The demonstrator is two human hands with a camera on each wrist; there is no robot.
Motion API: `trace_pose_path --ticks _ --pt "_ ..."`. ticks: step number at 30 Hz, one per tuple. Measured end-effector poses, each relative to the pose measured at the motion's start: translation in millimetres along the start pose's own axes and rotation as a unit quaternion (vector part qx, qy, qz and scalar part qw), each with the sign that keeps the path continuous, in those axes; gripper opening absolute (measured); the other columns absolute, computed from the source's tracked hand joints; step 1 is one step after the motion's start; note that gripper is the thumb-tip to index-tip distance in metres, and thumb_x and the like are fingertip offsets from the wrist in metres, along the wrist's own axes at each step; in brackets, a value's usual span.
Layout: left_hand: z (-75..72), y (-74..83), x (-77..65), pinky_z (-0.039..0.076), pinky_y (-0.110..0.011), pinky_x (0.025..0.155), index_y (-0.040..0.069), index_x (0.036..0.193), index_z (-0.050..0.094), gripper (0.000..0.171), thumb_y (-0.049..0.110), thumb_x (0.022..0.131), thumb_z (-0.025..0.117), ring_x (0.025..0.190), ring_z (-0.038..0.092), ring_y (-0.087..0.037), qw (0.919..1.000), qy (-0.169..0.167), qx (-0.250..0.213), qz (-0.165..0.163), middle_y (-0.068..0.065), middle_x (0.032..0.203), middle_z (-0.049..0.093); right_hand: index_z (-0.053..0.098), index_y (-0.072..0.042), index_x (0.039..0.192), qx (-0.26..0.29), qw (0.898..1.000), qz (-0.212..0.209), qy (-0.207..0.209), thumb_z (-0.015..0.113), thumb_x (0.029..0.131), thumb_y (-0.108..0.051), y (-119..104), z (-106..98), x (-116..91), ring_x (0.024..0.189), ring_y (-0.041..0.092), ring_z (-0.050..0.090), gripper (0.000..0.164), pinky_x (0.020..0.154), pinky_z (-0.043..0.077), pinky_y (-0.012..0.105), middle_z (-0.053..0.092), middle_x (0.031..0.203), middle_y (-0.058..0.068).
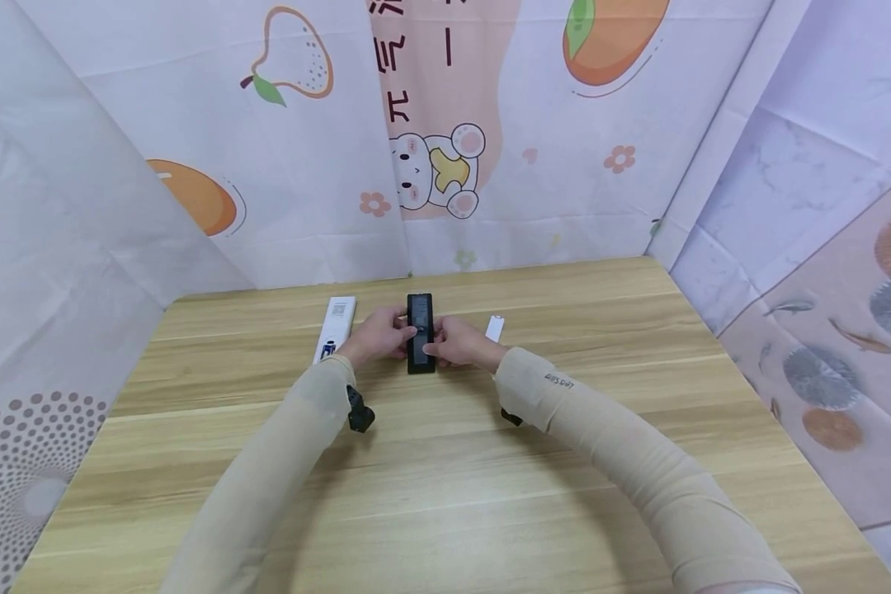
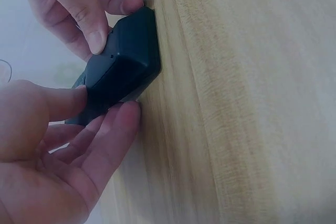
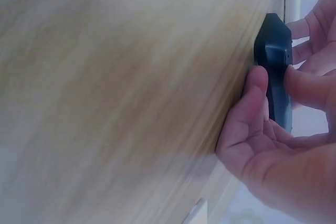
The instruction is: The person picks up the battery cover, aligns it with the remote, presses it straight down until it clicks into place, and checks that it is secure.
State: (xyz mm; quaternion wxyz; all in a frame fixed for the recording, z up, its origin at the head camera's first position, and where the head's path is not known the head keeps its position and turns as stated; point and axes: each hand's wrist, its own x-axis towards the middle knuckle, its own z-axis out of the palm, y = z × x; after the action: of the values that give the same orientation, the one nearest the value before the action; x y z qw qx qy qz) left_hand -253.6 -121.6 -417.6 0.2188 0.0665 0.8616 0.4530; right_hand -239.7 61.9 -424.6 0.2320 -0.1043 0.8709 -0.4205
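A long black oblong case (image 1: 421, 309) with bevelled sides lies lengthwise on the table, pointing away from me. My left hand (image 1: 377, 337) grips its left side, thumb on the top face and fingers along the lower edge. From the right, my right hand (image 1: 460, 342) holds the nearer half, its thumb (image 3: 310, 87) pressed on the top and its fingers curled at the side. In the left wrist view the near end of the case (image 2: 123, 51) shows, smooth and close over the wood. Its underside is hidden.
A narrow white box (image 1: 337, 316) with a printed label lies left of my left hand, partly covered by it. Behind my right wrist lies a small white flat piece (image 1: 495, 327). The wooden table (image 1: 431, 495) ends at a printed curtain (image 1: 304, 165).
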Motion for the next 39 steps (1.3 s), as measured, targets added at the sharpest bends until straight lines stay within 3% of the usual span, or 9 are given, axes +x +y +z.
trace_pose_path --ticks 5,17,22,28,33,39 --pt "-1.5 -0.6 -1.5 0.062 -0.034 0.070 0.002 0.154 0.037 0.051 0.014 0.107 0.053 0.087 0.069 -0.026 0.9997 -0.006 0.024 -0.001 -0.022 0.123 0.062 0.058 0.003 0.119 0.000 1.000 0.005 -0.001 0.064 0.102 -0.015 0.5 1.2 0.6 0.069 0.016 0.058 0.025 0.059 0.051 0.025 0.065 0.084 0.009" --pt "0.8 0.7 -2.7 0.060 -0.030 0.068 0.001 0.152 0.039 0.051 0.018 0.107 0.053 0.085 0.067 -0.023 0.9973 0.000 0.074 0.005 -0.020 0.124 0.061 0.058 0.004 0.120 0.019 1.000 0.009 -0.002 0.065 0.101 -0.014 2.8 -1.1 -1.0 0.072 0.017 0.061 0.027 0.060 0.051 0.025 0.065 0.083 0.007" --pt "2.0 -0.4 -2.6 0.060 -0.030 0.066 0.001 0.146 0.046 0.044 0.018 0.107 0.054 0.079 0.066 -0.022 0.9955 0.008 0.094 0.009 -0.019 0.118 0.062 0.057 0.005 0.123 0.035 0.999 0.002 -0.001 0.066 0.100 -0.013 4.5 -0.4 1.2 0.069 0.016 0.059 0.030 0.058 0.049 0.023 0.061 0.079 0.005" --pt "6.0 -1.8 -1.1 0.059 -0.030 0.061 -0.001 0.129 0.059 0.029 0.017 0.105 0.057 0.069 0.065 -0.020 0.9912 0.028 0.127 0.023 -0.015 0.105 0.065 0.055 0.007 0.130 0.021 1.000 -0.006 -0.002 0.065 0.100 -0.013 6.7 -0.5 1.5 0.069 0.017 0.060 0.037 0.059 0.049 0.023 0.061 0.077 0.005" --pt "8.0 0.6 0.5 0.059 -0.030 0.061 -0.001 0.134 0.056 0.034 0.017 0.105 0.056 0.070 0.065 -0.021 0.9928 0.030 0.114 0.022 -0.016 0.109 0.063 0.056 0.006 0.131 0.015 1.000 -0.002 0.010 0.065 0.100 -0.013 6.6 -2.0 -0.6 0.069 0.017 0.061 0.038 0.061 0.051 0.025 0.064 0.080 0.007" --pt "4.7 -1.3 1.0 0.060 -0.029 0.063 -0.002 0.146 0.048 0.047 0.018 0.104 0.060 0.075 0.064 -0.022 0.9956 0.036 0.086 -0.012 -0.018 0.120 0.063 0.057 0.006 0.131 0.004 1.000 -0.015 0.004 0.065 0.100 -0.014 4.9 -0.7 -0.5 0.068 0.016 0.061 0.038 0.060 0.051 0.024 0.064 0.078 0.006"
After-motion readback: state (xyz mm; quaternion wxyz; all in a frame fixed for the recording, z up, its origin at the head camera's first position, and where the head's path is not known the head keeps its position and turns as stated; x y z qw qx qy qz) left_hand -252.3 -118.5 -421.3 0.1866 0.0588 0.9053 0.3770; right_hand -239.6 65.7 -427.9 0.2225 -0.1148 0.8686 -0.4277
